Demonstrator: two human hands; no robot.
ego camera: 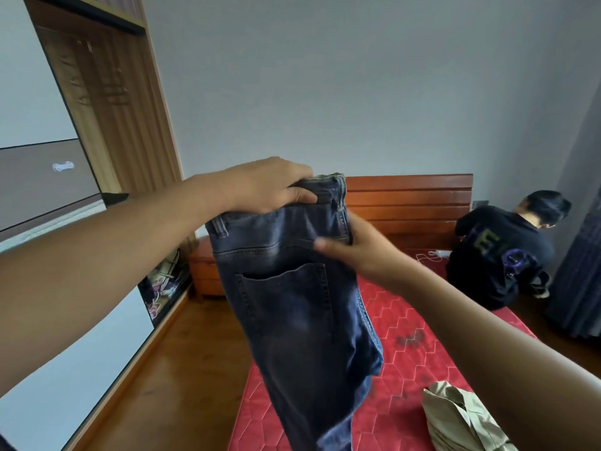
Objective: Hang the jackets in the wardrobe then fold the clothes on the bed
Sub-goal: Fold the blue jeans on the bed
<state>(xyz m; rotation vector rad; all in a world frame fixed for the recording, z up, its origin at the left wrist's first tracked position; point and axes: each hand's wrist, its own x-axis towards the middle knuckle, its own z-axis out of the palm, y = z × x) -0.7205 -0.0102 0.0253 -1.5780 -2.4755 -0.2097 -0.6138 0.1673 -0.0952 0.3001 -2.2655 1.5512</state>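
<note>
Bed (pixel 406 320), near edge: left hand (pixel 270 187) fingers (pixel 300 194) curled over jeans (pixel 292 304) waistband, right hand (pixel 367 252) pinching its side; folding unfinished, beige garment (pixel 455 415) crumpled at near right corner.

A plain pale grey wall (pixel 325 92), evenly lit, fills the far side of the room above a reddish-brown slatted wooden headboard (pixel 406 203) and a red quilted mattress (pixel 406 320). On the left stands a tall brown wooden wardrobe (pixel 107 92) with white sliding panels (pixel 81 353). A small reddish wooden bedside cabinet (pixel 203 271) sits between it and the headboard on a brown wooden plank floor (pixel 182 369). A dark blue-grey curtain (pixel 582 271) hangs at the right edge.
</note>
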